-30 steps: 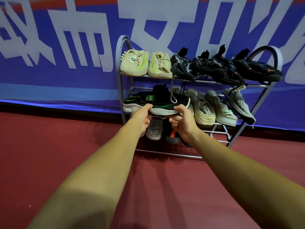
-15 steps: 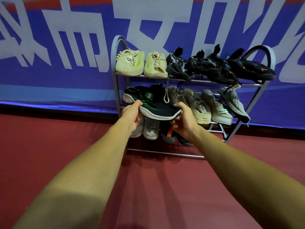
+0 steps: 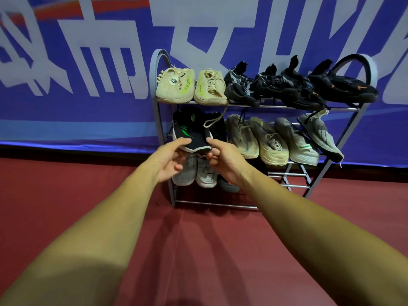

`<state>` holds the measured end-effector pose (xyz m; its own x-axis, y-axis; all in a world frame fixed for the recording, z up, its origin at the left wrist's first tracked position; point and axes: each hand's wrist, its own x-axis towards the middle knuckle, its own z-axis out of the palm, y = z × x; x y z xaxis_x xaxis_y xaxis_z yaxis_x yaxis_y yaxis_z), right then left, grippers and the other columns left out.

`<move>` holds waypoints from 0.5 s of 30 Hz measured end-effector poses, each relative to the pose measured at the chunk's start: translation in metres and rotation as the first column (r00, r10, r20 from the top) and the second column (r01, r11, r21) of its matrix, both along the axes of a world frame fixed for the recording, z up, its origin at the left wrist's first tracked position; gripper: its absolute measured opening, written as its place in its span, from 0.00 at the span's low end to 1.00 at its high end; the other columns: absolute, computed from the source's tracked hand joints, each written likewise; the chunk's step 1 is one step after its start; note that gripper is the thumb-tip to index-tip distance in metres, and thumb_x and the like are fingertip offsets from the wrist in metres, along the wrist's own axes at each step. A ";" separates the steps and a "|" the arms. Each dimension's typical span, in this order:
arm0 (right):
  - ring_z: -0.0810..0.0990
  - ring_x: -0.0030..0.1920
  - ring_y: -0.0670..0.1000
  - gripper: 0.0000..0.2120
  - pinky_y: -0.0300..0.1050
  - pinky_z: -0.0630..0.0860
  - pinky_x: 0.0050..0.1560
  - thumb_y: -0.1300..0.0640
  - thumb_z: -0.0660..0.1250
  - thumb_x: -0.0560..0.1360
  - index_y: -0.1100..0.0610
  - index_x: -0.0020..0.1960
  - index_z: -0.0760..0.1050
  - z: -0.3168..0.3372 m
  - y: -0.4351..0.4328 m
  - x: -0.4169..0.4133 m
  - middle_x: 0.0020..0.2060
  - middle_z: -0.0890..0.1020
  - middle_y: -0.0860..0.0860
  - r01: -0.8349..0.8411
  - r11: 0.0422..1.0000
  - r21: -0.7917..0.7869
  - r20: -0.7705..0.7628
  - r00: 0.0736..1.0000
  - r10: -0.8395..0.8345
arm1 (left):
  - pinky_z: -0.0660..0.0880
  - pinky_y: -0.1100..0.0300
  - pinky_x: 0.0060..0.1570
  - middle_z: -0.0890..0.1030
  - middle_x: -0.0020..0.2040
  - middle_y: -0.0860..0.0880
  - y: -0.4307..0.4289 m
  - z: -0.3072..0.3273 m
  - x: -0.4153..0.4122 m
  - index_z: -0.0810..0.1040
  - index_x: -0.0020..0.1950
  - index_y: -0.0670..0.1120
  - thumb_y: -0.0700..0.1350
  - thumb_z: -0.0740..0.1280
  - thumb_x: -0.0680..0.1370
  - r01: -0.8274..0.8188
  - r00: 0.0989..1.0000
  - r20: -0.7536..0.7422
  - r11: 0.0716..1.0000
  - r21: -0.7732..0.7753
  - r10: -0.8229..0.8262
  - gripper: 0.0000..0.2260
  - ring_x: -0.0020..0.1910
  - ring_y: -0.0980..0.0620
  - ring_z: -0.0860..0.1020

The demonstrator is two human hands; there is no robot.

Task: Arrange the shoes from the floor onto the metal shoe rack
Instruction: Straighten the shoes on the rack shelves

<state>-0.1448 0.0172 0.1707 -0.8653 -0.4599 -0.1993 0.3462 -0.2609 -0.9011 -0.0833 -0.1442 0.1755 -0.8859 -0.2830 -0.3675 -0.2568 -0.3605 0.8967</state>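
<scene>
Now the right hand [image 3: 223, 161] is pinching the black shoe [image 3: 191, 131] at its toe; beside that pinch, the left hand [image 3: 167, 161] is touching it, fingers relaxed.

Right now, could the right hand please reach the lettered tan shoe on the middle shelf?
Probably yes: the tan shoe sits uncovered near the right hand, which must first release the black shoe.

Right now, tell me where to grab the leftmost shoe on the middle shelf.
Pinch the black shoe by its toe, top and sole, coming from the front. The toe juts off the rack toward you; the heel sits deep under the top shelf.
</scene>
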 end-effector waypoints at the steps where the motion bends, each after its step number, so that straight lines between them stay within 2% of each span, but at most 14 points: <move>1: 0.69 0.26 0.43 0.10 0.35 0.57 0.25 0.56 0.67 0.80 0.53 0.41 0.70 0.000 -0.006 0.003 0.23 0.65 0.47 0.000 1.000 0.004 -0.014 1.000 0.000 | 0.56 0.63 0.29 0.77 0.35 0.52 0.000 0.001 0.000 0.77 0.41 0.49 0.44 0.74 0.73 -0.020 1.000 -0.012 1.000 0.014 0.021 0.06 0.29 0.57 0.69; 3: 0.70 0.26 0.43 0.11 0.35 0.59 0.25 0.53 0.67 0.80 0.53 0.41 0.70 0.001 -0.017 0.008 0.23 0.66 0.46 -0.013 1.000 0.020 -0.038 0.999 0.014 | 0.57 0.63 0.28 0.75 0.34 0.51 -0.003 0.002 0.000 0.75 0.42 0.48 0.39 0.71 0.74 -0.097 0.994 -0.037 0.995 0.038 0.098 0.06 0.26 0.58 0.70; 6: 0.70 0.25 0.44 0.08 0.36 0.61 0.24 0.50 0.69 0.79 0.53 0.44 0.74 0.001 -0.031 0.012 0.26 0.69 0.48 -0.032 0.995 0.098 -0.041 0.998 0.036 | 0.58 0.64 0.25 0.73 0.34 0.50 -0.010 0.002 -0.002 0.75 0.42 0.48 0.37 0.69 0.74 -0.152 0.987 -0.051 0.987 0.058 0.155 0.07 0.25 0.57 0.68; 10: 0.72 0.26 0.44 0.05 0.36 0.61 0.23 0.56 0.70 0.77 0.56 0.48 0.75 -0.004 -0.042 0.013 0.30 0.71 0.52 -0.047 0.991 0.123 0.034 0.998 0.043 | 0.58 0.64 0.26 0.70 0.33 0.51 -0.020 -0.004 -0.005 0.72 0.40 0.49 0.36 0.68 0.73 -0.185 0.983 -0.013 0.983 0.014 0.185 0.09 0.25 0.57 0.65; 12: 0.72 0.26 0.44 0.06 0.35 0.61 0.22 0.59 0.70 0.77 0.55 0.45 0.73 -0.006 -0.047 0.012 0.28 0.70 0.50 -0.028 0.992 0.121 0.044 0.999 0.023 | 0.58 0.64 0.25 0.70 0.33 0.51 -0.025 -0.010 -0.009 0.73 0.41 0.49 0.37 0.69 0.73 -0.202 0.979 0.005 0.979 0.010 0.202 0.08 0.26 0.57 0.65; 15: 0.71 0.27 0.43 0.13 0.34 0.61 0.23 0.62 0.69 0.78 0.54 0.38 0.70 -0.008 -0.058 0.011 0.26 0.69 0.48 0.014 0.994 0.111 0.061 0.998 -0.021 | 0.60 0.65 0.23 0.74 0.33 0.51 -0.030 -0.016 -0.013 0.75 0.43 0.47 0.39 0.71 0.73 -0.241 0.970 0.006 0.969 0.059 0.241 0.07 0.23 0.58 0.69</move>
<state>-0.1338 -0.0411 0.1628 -0.8576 -0.4169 -0.3011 0.3981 -0.1675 -0.9019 -0.0967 -0.1739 0.1595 -0.7943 -0.4665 -0.3893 -0.1551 -0.4639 0.8722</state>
